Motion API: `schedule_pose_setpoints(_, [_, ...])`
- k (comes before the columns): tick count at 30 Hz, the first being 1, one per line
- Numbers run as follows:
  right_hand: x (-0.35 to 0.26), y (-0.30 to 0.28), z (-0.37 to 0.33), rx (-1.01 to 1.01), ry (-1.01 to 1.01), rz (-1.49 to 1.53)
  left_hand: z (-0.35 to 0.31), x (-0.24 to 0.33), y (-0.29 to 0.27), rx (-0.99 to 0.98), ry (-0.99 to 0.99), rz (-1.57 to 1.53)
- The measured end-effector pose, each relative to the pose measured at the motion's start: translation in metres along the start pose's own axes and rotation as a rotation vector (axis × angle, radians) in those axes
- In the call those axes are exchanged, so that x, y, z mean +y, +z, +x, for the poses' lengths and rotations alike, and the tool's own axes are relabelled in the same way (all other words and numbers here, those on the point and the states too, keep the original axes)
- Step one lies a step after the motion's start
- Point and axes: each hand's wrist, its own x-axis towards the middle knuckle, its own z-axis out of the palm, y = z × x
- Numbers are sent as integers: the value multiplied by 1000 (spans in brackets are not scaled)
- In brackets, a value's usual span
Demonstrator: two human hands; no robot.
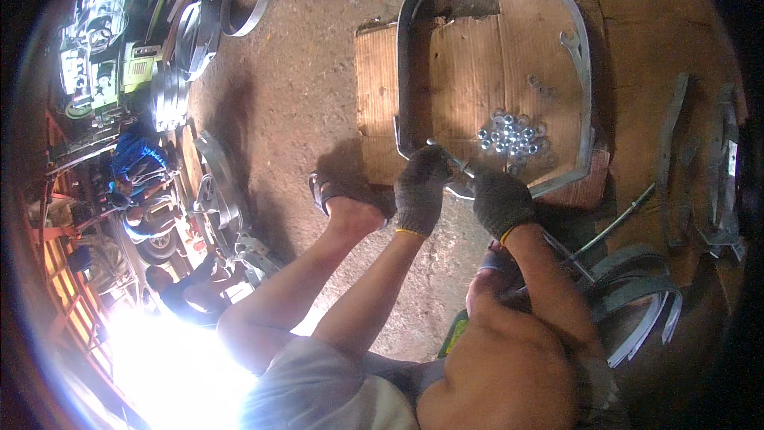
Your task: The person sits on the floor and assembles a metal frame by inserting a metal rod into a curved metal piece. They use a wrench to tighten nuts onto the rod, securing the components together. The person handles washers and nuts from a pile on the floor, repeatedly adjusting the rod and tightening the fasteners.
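A large metal hoop (586, 95), rounded at its far end, lies on flattened cardboard in front of me. My left hand (422, 189), in a dark knit glove with a yellow cuff edge, is closed at the hoop's near left corner. My right hand (503, 202), gloved alike, is closed by the hoop's near side. A thin metal rod (452, 159) runs between the two hands, and both grip it; the fingertips are partly hidden. Inside the hoop sits a pile of shiny nuts (509, 135), with several washers (539, 84) beyond. An open-ended wrench (571, 46) lies by the hoop's right side.
The cardboard (374, 87) rests on a rough concrete floor (302, 72). Curved metal strips (637, 271) and a long rod (613, 223) lie at the right. More bent metal bands (215, 179) line the left. Other people (139, 159) crouch at far left, near a bright glare.
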Motion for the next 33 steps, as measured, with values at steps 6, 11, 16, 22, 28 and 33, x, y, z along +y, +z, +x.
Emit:
schedule_pose_setpoints(6, [9, -5, -3, 331, -14, 293, 55, 36, -31, 87, 308, 818])
schedule_pose_setpoints(11, [8, -4, 0, 334, -50, 264, 105, 22, -47, -325, 138, 709])
schedule_pose_setpoints(16, [6, -6, -4, 146, -62, 177, 103, 26, -43, -325, 23, 884])
schedule_pose_setpoints(22, [7, 23, -17, 81, 6, 144, 98, 14, -43, -257, 120, 908])
schedule_pose_setpoints(28, [19, 34, -23, 173, -25, 172, 94, 6, -42, -215, 56, 955])
schedule_pose_setpoints(33, [21, 28, -28, 130, 0, 166, 77, -11, -30, -27, 88, 715])
